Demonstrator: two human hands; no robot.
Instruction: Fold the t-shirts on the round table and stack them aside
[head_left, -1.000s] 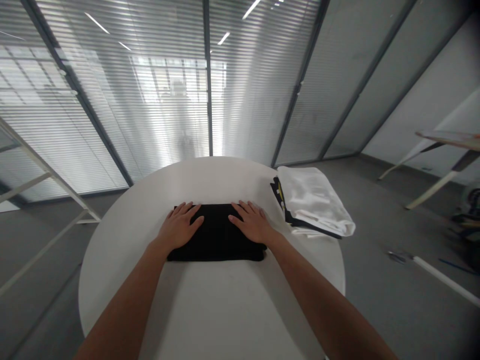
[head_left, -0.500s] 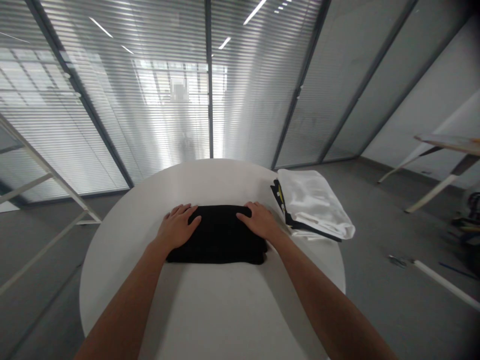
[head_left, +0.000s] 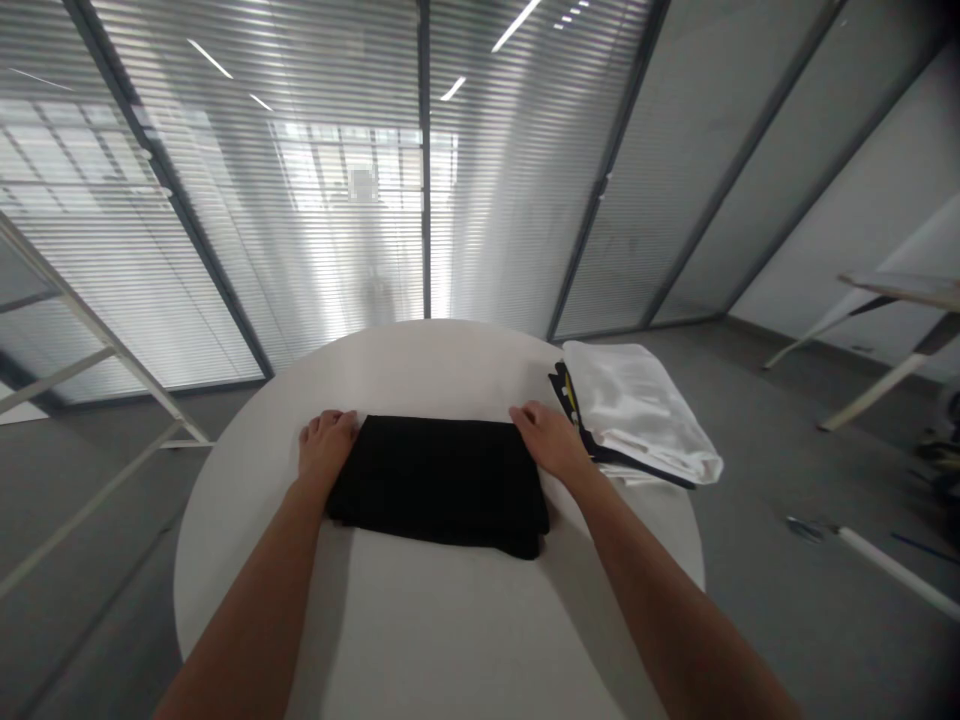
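A folded piece of black cloth [head_left: 442, 485] lies flat on a round white table [head_left: 450, 640], its near right corner showing several layers. At its upper left side, my left hand [head_left: 326, 445] has its fingers curled, with the thumb side against the cloth's edge. My right hand [head_left: 551, 440] is closed at the far right corner, thumb and fingers pinching the edge. What lies under both sets of fingertips is partly hidden.
A folded shiny white cloth [head_left: 637, 400] lies at the table's right edge, over a black piece with yellow and white marks [head_left: 568, 393]. A white metal frame [head_left: 105, 335] stands left. Blinds-covered glass panels [head_left: 337, 260] rise behind; another table [head_left: 911, 290] stands right.
Both hands have slid outward from on top of the black cloth to its side edges, and their fingers have drawn in. The cloth sits slightly nearer and turned, its right side closer.
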